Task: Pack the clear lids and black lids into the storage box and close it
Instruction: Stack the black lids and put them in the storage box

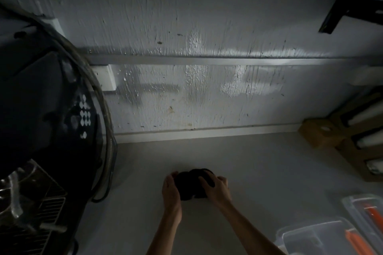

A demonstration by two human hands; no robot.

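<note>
Dim grey bench [269, 172], black lids [192, 184] stacked mid-bench. Left hand [171, 191], right hand [217, 188], fingers wrapped round stack sides. Probably light, slippery, shifty; squeeze sides. Storage box [306, 238] right.

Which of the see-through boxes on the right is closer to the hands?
The lower clear box, at the bottom edge by the right forearm. The other clear box, holding orange pieces, sits farther right. Both hands grip the black lids.

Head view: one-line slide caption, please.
Both hands, left and right, cup a stack of black lids on the grey counter.
</note>
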